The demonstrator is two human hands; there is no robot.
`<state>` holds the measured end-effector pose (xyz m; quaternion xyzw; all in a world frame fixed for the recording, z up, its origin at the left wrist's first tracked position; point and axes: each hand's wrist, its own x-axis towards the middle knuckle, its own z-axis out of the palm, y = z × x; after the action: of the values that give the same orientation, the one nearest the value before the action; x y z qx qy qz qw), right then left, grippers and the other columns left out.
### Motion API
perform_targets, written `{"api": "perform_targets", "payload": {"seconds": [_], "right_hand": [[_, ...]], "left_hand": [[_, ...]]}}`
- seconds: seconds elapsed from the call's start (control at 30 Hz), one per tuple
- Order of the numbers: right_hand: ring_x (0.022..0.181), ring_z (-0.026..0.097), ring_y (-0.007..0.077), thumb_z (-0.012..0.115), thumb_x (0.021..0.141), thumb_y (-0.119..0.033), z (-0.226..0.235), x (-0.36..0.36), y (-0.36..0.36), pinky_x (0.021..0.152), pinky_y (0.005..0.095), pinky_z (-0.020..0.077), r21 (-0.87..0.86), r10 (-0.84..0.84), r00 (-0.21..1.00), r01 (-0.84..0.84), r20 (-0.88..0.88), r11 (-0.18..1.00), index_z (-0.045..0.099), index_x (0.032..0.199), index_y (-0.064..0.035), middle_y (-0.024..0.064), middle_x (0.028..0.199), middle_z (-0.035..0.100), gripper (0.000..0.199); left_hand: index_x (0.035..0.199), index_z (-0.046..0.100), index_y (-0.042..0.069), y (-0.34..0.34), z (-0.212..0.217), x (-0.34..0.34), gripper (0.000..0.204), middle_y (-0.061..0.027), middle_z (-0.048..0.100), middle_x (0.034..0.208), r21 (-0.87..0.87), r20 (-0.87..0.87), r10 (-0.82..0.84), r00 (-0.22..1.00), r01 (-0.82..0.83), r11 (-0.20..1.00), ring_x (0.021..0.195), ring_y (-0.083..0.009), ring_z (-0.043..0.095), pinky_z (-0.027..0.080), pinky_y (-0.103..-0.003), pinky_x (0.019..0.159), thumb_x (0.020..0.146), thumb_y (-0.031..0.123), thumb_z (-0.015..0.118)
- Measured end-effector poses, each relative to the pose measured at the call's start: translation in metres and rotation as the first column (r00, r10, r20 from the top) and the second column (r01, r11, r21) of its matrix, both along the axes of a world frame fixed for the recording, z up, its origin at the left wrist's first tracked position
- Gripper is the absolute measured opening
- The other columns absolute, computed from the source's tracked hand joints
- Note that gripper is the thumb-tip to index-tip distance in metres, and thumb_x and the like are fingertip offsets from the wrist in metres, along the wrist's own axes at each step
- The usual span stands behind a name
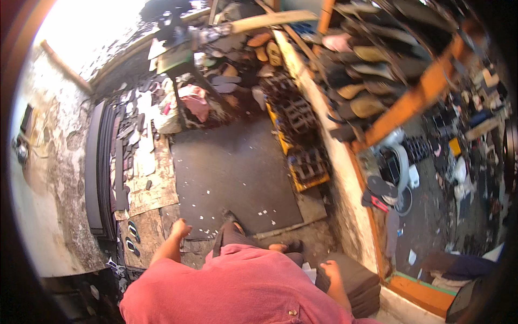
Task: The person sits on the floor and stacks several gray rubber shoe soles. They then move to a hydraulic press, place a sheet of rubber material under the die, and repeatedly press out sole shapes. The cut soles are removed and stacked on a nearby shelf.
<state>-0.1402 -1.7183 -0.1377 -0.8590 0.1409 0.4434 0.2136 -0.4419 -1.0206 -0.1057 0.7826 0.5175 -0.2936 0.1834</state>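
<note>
I look down over my pink shirt (243, 286) at a cluttered workshop floor. My left hand (179, 228) hangs at my side with fingers curled, holding nothing, above a dark rubber mat (232, 167) and brown cardboard sheets (154, 189). My right hand (329, 268) is low at my right side, also empty and loosely closed, right next to a stack of dark cushions (353, 283). My feet in dark sandals (232, 218) show just below the mat's near edge.
Yellow crates of dark sandals (302, 156) line the mat's right side by a pale low wall (337, 162). Shelves of shoe soles (361, 70) rise at upper right. Black rubber sheets (100, 162) lean at left. A small table (181, 65) and cloth heap (194, 102) stand beyond.
</note>
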Motion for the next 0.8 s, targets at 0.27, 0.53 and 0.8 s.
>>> {"api": "perform_targets", "payload": {"seconds": [0.27, 0.53, 0.8], "right_hand": [[0.118, 0.066, 0.0348, 0.081, 0.085, -0.034, 0.009, 0.125, 0.257, 0.101, 0.0458, 0.0507, 0.03, -0.016, 0.928, 0.005, 0.373, 1.0, 0.068, 0.125, -0.0026, 0.0194, 0.124, 0.071, 0.053], [0.105, 0.07, 0.0354, 0.08, 0.086, -0.039, 0.092, 0.232, 0.627, 0.094, 0.0449, 0.0543, 0.292, 0.311, 0.789, -0.514, 0.529, 0.807, 0.069, 0.122, -0.0077, 0.0189, 0.11, 0.074, 0.049], [0.102, 0.068, 0.0376, 0.073, 0.09, -0.047, 0.168, 0.462, 1.011, 0.085, 0.047, 0.0538, 0.327, 0.142, 0.516, -0.707, 0.845, 0.627, 0.069, 0.111, -0.0043, 0.0189, 0.107, 0.071, 0.048]], "left_hand": [[0.14, 0.058, 0.002, 0.083, 0.009, -0.047, 0.065, -0.0192, 0.071, 0.129, -0.22, 0.317, 0.463, 0.828, -0.411, 0.885, 0.118, -0.0275, 0.069, 0.055, -0.038, 0.098, 0.089, 0.033, 0.082], [0.13, 0.064, -0.005, 0.199, -0.008, -0.077, 0.056, -0.02, 0.072, 0.123, -0.28, 0.501, 0.661, 0.558, -0.618, 0.734, 0.113, -0.0291, 0.069, 0.054, -0.039, 0.096, 0.086, 0.025, 0.084], [0.133, 0.062, -0.008, 0.28, -0.018, -0.033, 0.056, -0.0245, 0.069, 0.127, -0.254, 0.264, 0.716, 0.646, -0.67, 0.698, 0.111, -0.0309, 0.069, 0.055, -0.041, 0.095, 0.091, 0.025, 0.079]]}}
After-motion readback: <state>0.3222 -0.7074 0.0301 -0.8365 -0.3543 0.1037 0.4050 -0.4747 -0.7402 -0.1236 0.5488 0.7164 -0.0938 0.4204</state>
